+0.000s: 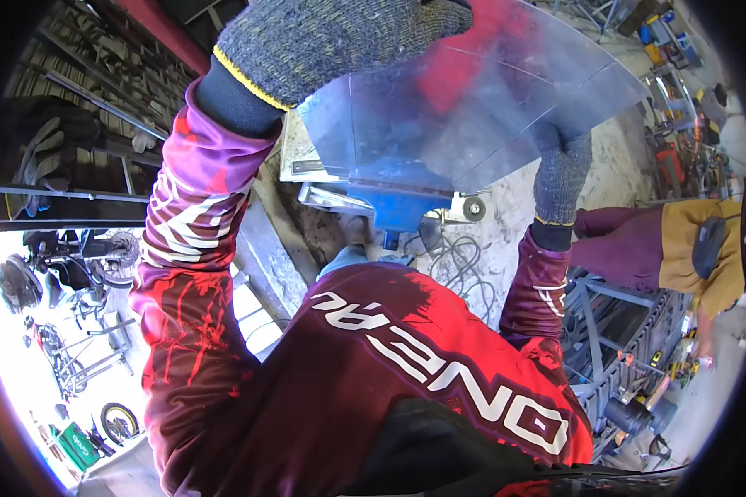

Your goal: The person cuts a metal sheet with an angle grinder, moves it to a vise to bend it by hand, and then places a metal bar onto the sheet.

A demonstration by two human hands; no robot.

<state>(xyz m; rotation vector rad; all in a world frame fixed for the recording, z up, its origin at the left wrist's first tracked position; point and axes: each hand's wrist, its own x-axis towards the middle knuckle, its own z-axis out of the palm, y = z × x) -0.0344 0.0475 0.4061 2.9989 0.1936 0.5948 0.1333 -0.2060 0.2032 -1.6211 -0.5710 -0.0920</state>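
Observation:
A shiny metal sheet [489, 108] with thin dark lines marked across it is held up in front of me, reflecting red and grey. Both my hands wear dark grey knitted gloves. My left hand [331, 50] is closed at the sheet's upper left side, its fingertips near the top of the view. At the lower right edge, my right hand [562, 170] grips the sheet, with some fingers hidden. Below the sheet a blue metal machine part [398, 207] shows, its upper portion covered by the sheet.
Metal bars on racks [91, 83] stand at left, with a glove [37, 161] hanging there. Bicycles [83, 257] and a green box [77, 447] are lower left. A cable [464, 269] lies on the floor. Another person [680, 244] stands at right by a metal frame [605, 323].

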